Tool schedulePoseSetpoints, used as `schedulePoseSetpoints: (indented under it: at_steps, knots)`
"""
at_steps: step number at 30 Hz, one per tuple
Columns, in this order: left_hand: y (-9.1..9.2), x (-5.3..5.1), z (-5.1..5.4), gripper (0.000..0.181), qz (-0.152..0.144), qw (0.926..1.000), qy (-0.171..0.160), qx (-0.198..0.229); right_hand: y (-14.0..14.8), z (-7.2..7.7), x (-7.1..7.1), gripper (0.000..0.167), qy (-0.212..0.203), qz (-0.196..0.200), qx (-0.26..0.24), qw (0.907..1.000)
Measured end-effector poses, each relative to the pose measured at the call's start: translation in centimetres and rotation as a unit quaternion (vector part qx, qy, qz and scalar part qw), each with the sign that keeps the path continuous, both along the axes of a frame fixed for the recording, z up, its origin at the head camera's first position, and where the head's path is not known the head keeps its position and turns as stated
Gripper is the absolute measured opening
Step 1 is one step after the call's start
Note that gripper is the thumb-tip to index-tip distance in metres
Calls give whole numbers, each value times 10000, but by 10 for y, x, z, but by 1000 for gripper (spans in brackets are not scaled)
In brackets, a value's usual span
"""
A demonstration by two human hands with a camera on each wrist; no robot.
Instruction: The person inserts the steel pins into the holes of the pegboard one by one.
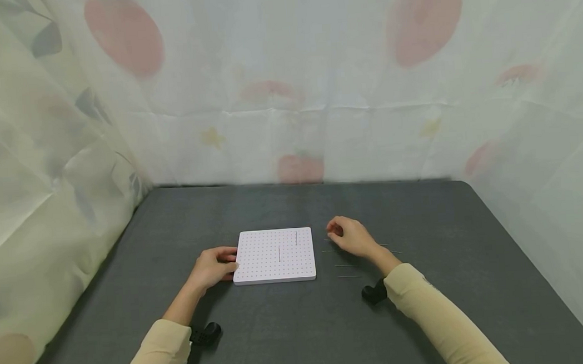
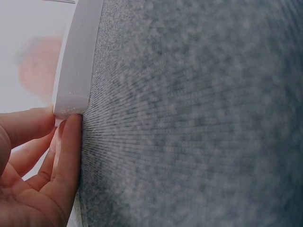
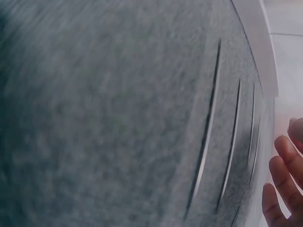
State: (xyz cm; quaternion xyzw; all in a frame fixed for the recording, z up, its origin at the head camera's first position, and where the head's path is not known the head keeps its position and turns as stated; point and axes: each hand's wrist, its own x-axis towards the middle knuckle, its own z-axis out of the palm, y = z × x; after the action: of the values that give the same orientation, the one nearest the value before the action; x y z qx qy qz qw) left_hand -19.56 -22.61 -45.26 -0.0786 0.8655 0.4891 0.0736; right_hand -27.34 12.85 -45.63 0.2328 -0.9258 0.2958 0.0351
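Observation:
A white board (image 1: 261,262) with a grid of small holes lies on the dark table, and two thin dark sticks (image 1: 279,254) show on it. My left hand (image 1: 213,269) grips its left edge; in the left wrist view the thumb and fingers (image 2: 71,142) pinch the board's corner (image 2: 75,71). My right hand (image 1: 352,237) hovers right of the board, over several thin metal sticks (image 1: 348,265) lying on the table. In the right wrist view its fingers (image 3: 286,175) are loosely bent beside the sticks (image 3: 208,127), with nothing visible in them.
The grey table (image 1: 280,327) extends around the board on all sides. A pale curtain (image 1: 359,139) with fruit prints hangs behind it, and more cloth (image 1: 46,191) hangs along the left. Black wrist devices (image 1: 208,333) sit at both sleeves.

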Motion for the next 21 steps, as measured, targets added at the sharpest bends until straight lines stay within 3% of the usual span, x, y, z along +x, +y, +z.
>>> schedulePoseSetpoints:
  at_steps: [21]
  knots:
    - [-2, 0, 1, 47, 29, 10000, -40, -34, 8, -6, -3, 4, -269, -3, 527, 9982]
